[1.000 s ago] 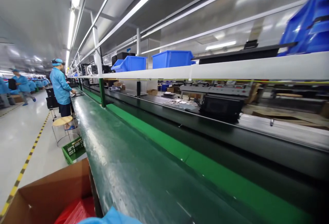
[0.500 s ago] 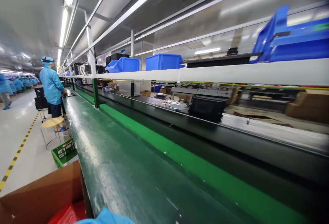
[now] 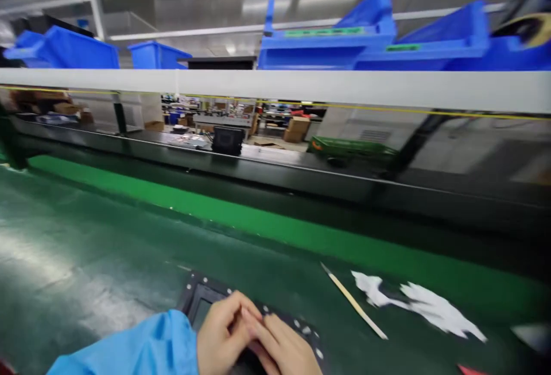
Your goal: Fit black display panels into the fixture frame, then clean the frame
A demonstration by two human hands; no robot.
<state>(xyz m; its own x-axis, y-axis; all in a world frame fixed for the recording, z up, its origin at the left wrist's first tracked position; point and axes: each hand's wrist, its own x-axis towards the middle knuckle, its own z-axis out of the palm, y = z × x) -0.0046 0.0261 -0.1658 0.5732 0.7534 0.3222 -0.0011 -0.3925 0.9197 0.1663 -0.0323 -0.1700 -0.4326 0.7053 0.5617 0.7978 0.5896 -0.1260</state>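
Observation:
My left hand [image 3: 224, 332] and my right hand [image 3: 282, 343] meet at the fingertips, low in the middle of the view. Both have their fingers bent and closed; anything between them is hidden or too small to make out. Under them lies a flat black frame [image 3: 189, 297] with pale round spots along its rim, partly covered by the hands. A blue sleeve [image 3: 138, 346] covers my left forearm. Right of the hands, a thin tool with a pale handle and dark pointed tip [image 3: 353, 300] rests on the green bench [image 3: 107, 248], beside crumpled white tissue [image 3: 434, 309].
Behind the bench runs a dark conveyor belt [image 3: 267, 191]. Above it, a white shelf [image 3: 301, 88] carries blue bins [image 3: 318, 47]. A black device [image 3: 227, 140] and a green crate [image 3: 353, 148] stand beyond the belt. Something red [image 3: 469, 370] shows at the lower right edge.
My view has swung right and down from the aisle, where a co-worker stood, to the bench in front of me. Both my hands, the black frame, the thin tool and the tissue have come into view.

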